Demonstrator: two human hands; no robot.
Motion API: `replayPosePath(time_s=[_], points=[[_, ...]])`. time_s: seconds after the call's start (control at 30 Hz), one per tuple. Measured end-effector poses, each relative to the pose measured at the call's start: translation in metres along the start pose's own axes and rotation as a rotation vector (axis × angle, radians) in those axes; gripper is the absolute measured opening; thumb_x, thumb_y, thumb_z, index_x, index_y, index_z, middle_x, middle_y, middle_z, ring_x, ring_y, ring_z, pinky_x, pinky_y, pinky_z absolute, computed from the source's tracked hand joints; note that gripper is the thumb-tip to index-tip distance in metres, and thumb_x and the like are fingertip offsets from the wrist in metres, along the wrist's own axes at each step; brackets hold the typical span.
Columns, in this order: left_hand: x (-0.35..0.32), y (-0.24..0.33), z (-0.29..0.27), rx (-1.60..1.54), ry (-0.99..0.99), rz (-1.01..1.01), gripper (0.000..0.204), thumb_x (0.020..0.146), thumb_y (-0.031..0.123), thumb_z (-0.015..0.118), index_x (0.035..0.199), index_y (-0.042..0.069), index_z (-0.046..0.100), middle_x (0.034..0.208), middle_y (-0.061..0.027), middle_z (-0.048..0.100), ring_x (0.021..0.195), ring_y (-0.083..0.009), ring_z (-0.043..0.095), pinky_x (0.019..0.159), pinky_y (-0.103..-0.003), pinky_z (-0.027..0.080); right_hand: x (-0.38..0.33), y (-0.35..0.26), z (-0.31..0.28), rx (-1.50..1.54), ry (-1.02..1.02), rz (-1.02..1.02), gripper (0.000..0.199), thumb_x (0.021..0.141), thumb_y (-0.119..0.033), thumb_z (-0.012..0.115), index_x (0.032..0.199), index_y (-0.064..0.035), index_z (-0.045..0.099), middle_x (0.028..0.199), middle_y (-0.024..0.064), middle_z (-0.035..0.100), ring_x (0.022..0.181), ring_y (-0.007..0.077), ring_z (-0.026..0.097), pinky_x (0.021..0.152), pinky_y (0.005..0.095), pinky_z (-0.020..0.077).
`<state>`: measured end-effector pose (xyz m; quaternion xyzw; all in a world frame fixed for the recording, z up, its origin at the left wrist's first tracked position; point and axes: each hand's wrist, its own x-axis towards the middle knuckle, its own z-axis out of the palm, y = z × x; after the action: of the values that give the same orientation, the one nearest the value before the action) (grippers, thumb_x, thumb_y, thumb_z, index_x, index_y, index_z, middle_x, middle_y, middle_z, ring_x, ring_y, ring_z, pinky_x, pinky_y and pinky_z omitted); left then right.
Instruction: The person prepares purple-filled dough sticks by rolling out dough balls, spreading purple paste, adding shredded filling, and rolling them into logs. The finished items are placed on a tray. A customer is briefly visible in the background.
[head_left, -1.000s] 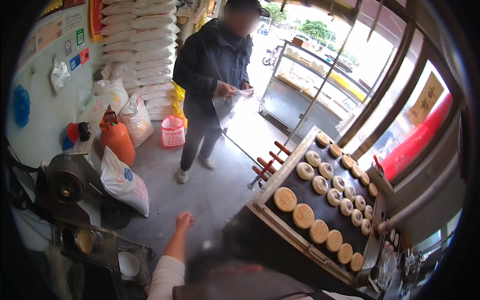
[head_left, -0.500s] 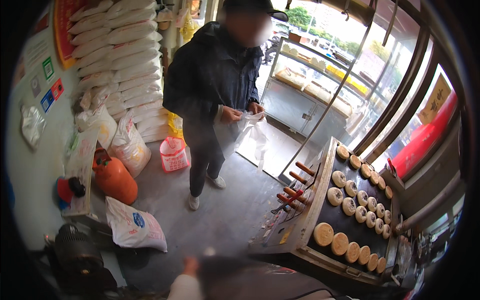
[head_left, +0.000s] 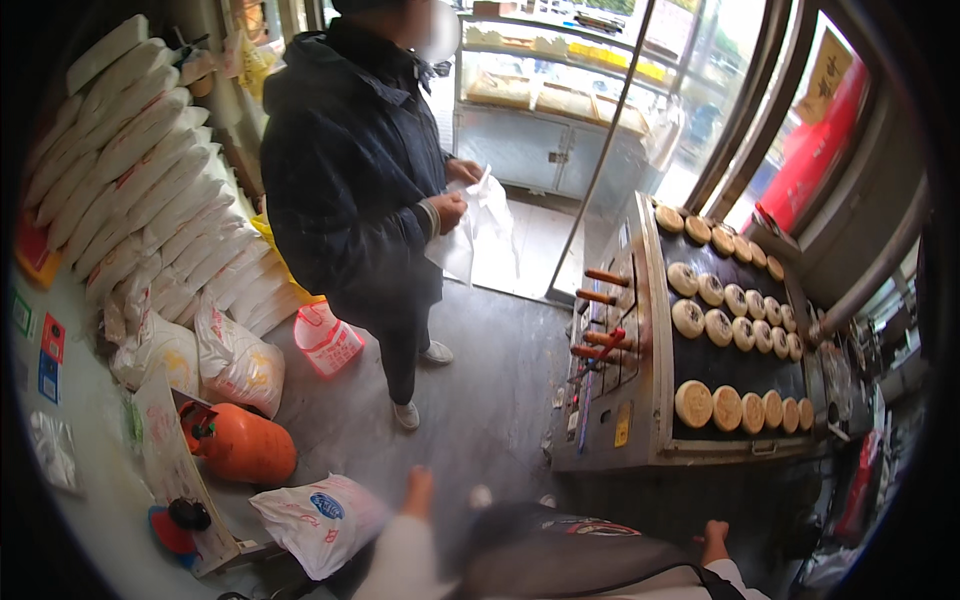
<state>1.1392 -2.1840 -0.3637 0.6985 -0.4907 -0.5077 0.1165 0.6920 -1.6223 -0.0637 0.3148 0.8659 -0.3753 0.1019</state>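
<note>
My left hand [head_left: 418,494] is held out over the grey floor, near a white printed sack [head_left: 322,520]; it is blurred, its fingers are not distinct, and nothing shows in it. Low on the right, my right hand [head_left: 713,538] hangs empty below the front of the griddle [head_left: 740,365], loosely open with one digit apart. Neither hand touches anything that I can see. Rows of round flat breads [head_left: 692,402] lie on the griddle, some browned and others pale with dark tops. Wooden-handled tools [head_left: 607,277] hang at the griddle's left side.
Another person [head_left: 350,170] stands ahead, holding a white plastic bag [head_left: 488,215] in both hands. Stacked white sacks [head_left: 150,160], an orange gas cylinder [head_left: 245,443] and a red-and-white bag [head_left: 327,340] are on the left. A glass display cabinet [head_left: 560,150] stands at the back.
My view has turned and shifted, with the griddle now more upright in it. My right hand has come into view at lower right. The other person has turned sideways toward the cabinet, still holding the bag.
</note>
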Motion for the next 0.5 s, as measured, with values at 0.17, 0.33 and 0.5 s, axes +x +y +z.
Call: replayPosePath(time_s=[0.17, 0.33, 0.5], points=[[0.005, 0.031, 0.014, 0.266, -0.120, -0.013, 0.032, 0.083, 0.021, 0.060, 0.111, 0.007, 0.055, 0.094, -0.0125, 0.062, 0.080, -0.0266, 0.060, 0.075, -0.041, 0.049, 0.029, 0.037, 0.006, -0.076, 0.132, -0.274, 0.023, 0.076, 0.001, 0.050, 0.099, 0.0005, 0.054, 0.084, 0.0171, 0.058, 0.048, 0.0299, 0.059, 0.038, 0.0366, 0.0521], [-0.043, 0.050, 0.048, 0.554, -0.190, 0.143, 0.029, 0.083, 0.020, 0.060, 0.111, 0.011, 0.057, 0.097, -0.0094, 0.063, 0.082, -0.0242, 0.061, 0.079, -0.042, 0.049, 0.086, 0.112, 0.007, 0.148, 0.177, -0.181, 0.025, 0.078, 0.000, 0.050, 0.103, -0.0018, 0.052, 0.092, 0.0138, 0.057, 0.058, 0.0239, 0.059, 0.038, 0.0324, 0.0510], [-0.088, 0.050, 0.061, 0.339, -0.288, -0.190, 0.030, 0.082, 0.022, 0.062, 0.109, 0.011, 0.059, 0.100, -0.0113, 0.064, 0.099, -0.0251, 0.059, 0.085, -0.040, 0.047, 0.163, 0.210, -0.001, 0.037, 0.222, -0.354, 0.029, 0.082, -0.003, 0.054, 0.111, -0.0033, 0.049, 0.102, 0.0124, 0.055, 0.069, 0.0209, 0.059, 0.043, 0.0294, 0.0522]])
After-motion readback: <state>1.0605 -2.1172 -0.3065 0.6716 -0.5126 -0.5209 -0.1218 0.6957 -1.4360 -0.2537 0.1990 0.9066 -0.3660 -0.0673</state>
